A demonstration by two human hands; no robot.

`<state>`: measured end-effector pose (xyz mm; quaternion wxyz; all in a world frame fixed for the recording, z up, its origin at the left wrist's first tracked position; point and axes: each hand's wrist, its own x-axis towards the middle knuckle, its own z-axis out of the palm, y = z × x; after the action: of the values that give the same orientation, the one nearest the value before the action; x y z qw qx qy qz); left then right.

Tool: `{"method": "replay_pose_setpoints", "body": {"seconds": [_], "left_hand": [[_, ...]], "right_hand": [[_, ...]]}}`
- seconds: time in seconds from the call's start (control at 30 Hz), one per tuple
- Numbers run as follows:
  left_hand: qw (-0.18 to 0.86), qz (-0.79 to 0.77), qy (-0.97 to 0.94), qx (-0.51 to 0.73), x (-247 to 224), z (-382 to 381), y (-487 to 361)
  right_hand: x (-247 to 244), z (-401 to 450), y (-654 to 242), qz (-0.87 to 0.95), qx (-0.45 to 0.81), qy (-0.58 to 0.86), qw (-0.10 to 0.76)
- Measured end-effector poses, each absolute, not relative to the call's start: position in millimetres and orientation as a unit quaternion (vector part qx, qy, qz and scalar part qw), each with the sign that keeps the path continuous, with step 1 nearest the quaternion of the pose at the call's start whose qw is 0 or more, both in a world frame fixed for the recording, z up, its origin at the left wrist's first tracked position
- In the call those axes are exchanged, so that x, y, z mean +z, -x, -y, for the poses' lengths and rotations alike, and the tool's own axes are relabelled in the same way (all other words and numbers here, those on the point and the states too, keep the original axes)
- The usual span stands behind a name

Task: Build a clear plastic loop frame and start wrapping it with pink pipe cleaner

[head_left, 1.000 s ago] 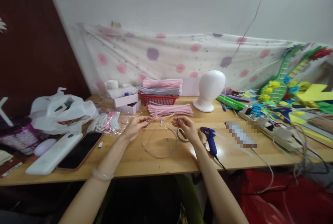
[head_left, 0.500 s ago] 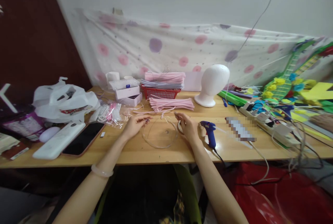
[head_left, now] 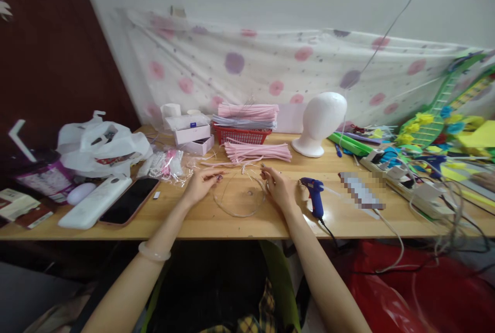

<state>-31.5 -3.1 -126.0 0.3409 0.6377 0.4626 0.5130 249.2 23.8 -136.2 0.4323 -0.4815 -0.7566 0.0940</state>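
Note:
My left hand is at the left side of a thin, pale wire ring lying on the wooden table. Its thumb and fingertips are pinched together; whatever they hold is too fine to make out. On the ring's right side, my right hand also has its fingers closed in a pinch, with fine wire strands close to the fingertips. Whether those strands run into the fingers I cannot tell. Just behind the hands lies a bundle of pink pipe cleaners.
A blue glue gun lies right of my right hand, before a white foam head. Behind stands a red basket. At left are a phone, a plastic bag and bead packets; at right, a power strip.
The view has shifted slightly, so the things on the table appear a little to the right and higher. Both hands keep nearly the same pinched pose around the ring.

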Motion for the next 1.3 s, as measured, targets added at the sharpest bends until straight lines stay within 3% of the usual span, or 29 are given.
{"method": "replay_pose_setpoints", "body": {"seconds": [0.4,1.3], "left_hand": [[0.298,-0.442,-0.633,0.561,-139.3,10.3,23.6],[0.26,-0.439,-0.682,0.524,-139.2,21.5,18.2]], "right_hand": [[-136.8,-19.1,-248.5,0.756,0.072,0.479,0.439],[-145.0,-8.9,-257.5,0.753,0.11,0.469,0.449]]}}
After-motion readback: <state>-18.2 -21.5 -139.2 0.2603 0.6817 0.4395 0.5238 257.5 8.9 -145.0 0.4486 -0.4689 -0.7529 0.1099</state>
